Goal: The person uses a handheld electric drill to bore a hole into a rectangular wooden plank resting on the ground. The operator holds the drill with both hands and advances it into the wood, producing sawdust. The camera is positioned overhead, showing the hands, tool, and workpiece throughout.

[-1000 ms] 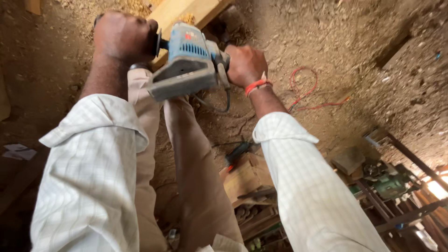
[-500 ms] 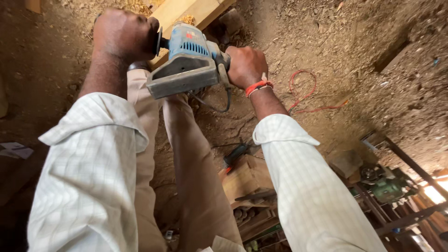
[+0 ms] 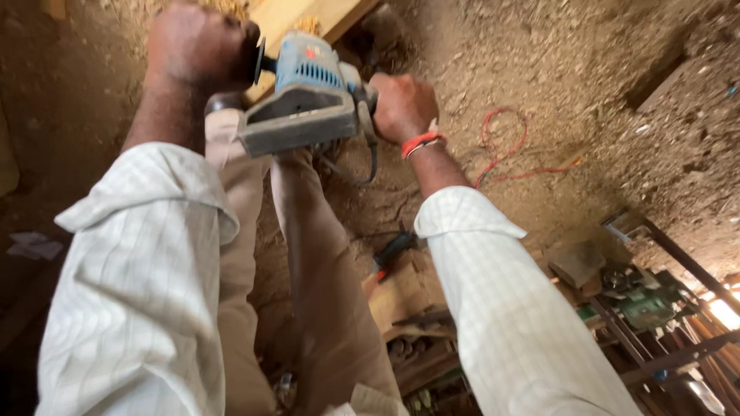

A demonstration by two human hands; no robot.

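I hold a blue and grey electric planer (image 3: 308,96) with both hands over a pale wooden plank (image 3: 308,19) at the top of the view. My left hand (image 3: 196,46) is closed around the front knob on the planer's left side. My right hand (image 3: 401,104), with an orange band at the wrist, grips the rear handle on the right. A black cord hangs down from under the tool. Below it are my legs in tan trousers (image 3: 316,254).
Sawdust and earth cover the ground. A red wire (image 3: 501,146) lies looped to the right. A small dark tool with red trim (image 3: 393,253) lies by wood offcuts (image 3: 401,296). Metal frames and machine parts (image 3: 655,308) crowd the lower right.
The planer and both hands have shifted very slightly; both grips stay the same. The view has tilted a little.
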